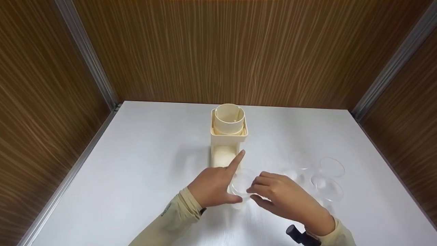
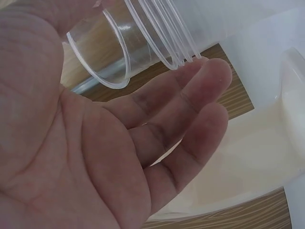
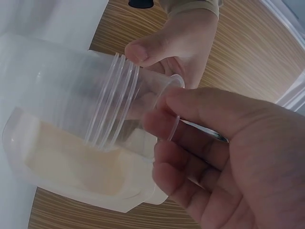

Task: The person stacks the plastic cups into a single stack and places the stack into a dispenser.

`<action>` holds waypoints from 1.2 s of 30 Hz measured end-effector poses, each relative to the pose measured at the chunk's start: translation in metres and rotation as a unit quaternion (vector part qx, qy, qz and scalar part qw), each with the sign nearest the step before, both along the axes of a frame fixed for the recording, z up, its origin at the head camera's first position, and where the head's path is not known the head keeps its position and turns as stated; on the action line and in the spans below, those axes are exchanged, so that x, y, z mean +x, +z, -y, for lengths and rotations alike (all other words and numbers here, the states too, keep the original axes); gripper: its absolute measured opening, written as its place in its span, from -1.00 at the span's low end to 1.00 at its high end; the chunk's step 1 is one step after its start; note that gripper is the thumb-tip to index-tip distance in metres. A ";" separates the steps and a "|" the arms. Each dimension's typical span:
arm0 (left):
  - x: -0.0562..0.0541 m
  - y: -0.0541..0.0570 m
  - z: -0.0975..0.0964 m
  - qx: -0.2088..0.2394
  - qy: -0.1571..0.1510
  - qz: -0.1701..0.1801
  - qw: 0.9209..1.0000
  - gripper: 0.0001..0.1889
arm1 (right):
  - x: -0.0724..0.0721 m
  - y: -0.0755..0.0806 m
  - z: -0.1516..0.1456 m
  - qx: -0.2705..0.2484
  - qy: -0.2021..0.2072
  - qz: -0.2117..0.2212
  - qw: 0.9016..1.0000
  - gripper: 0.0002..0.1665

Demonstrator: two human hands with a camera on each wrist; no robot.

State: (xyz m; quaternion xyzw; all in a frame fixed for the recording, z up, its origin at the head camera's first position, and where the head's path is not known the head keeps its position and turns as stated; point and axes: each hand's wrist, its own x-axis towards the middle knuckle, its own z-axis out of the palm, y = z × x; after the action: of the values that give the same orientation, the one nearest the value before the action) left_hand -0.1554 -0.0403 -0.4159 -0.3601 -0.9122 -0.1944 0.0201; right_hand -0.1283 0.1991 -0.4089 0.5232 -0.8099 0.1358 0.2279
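Observation:
A stack of nested clear plastic cups (image 1: 241, 184) is between the two hands, in front of a cream plastic stand (image 1: 228, 139). My left hand (image 1: 213, 186) lies along the left side of the stack, index finger and thumb stretched out; in the left wrist view the fingers (image 2: 205, 90) bend only slightly beside the rims (image 2: 162, 38). In the right wrist view the left thumb touches the rims. Thumb and index finger of my right hand (image 1: 281, 198) pinch the rim of the outermost cup (image 3: 175, 114), which sticks out past the others.
Several loose clear cups (image 1: 327, 188) stand at the right of the white table (image 1: 143, 164); their outlines are faint. A round cream tube (image 1: 229, 119) sits in the top of the stand. Wood-grain panels (image 1: 218, 51) enclose the back and sides.

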 end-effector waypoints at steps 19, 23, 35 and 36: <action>0.000 -0.001 0.001 -0.032 -0.035 -0.012 0.999 0.05 | -0.001 -0.007 0.009 0.016 0.011 0.001 1.000 -0.74; -0.002 0.000 0.000 -0.044 -0.034 -0.019 0.998 0.02 | -0.002 -0.008 0.011 0.025 0.009 -0.002 1.000 -0.76; -0.003 0.000 -0.002 -0.068 -0.048 -0.042 0.996 -0.05 | -0.006 -0.007 0.007 0.031 0.028 0.009 0.999 -0.79; -0.003 -0.001 -0.002 -0.068 -0.048 -0.043 0.996 -0.06 | -0.007 -0.008 0.007 0.031 0.028 0.009 0.999 -0.79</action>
State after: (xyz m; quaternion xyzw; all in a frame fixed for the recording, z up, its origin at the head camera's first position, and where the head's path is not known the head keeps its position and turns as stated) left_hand -0.1583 -0.0387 -0.4166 -0.4119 -0.9033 -0.1172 0.0258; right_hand -0.1350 0.1917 -0.4168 0.5510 -0.8009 0.1215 0.2005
